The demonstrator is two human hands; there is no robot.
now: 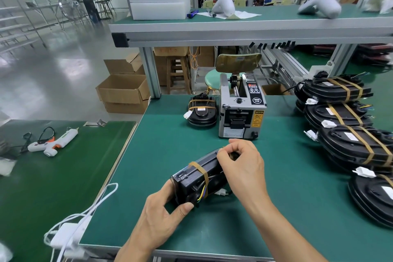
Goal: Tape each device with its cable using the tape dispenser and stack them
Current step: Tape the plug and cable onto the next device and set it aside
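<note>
Down at six o'clock on the green matte surface [161, 155], a black device [198, 181] is held tipped on its edge, its hard, glossy shell angled toward one o'clock. A band of tan paper tape [201, 171] wraps across it, pinning a black cable with coloured wires [203, 194] against its flat underside; a small white plug [221, 192] pokes out at the right. The left hand [161, 217] grips the device's near end, thumb curled against the lower edge and fingers behind it. The right hand [242, 166] pinches at the device's far upper edge, fingertips pressed together on something too small to make out.

At twelve o'clock stands the boxy grey metal tape dispenser [241, 110], with a black control panel and a yellow caution sticker. Just beside it at eleven o'clock lies a taped device [202, 112], flat and oval. At two to four o'clock, a row of finished devices [348, 125] overlaps like shingles, each banded with two tan strips. At nine o'clock, on a darker green mat [63, 166], rests a white plastic glue gun [53, 142]; white cords [85, 215] loop at seven o'clock.
</note>
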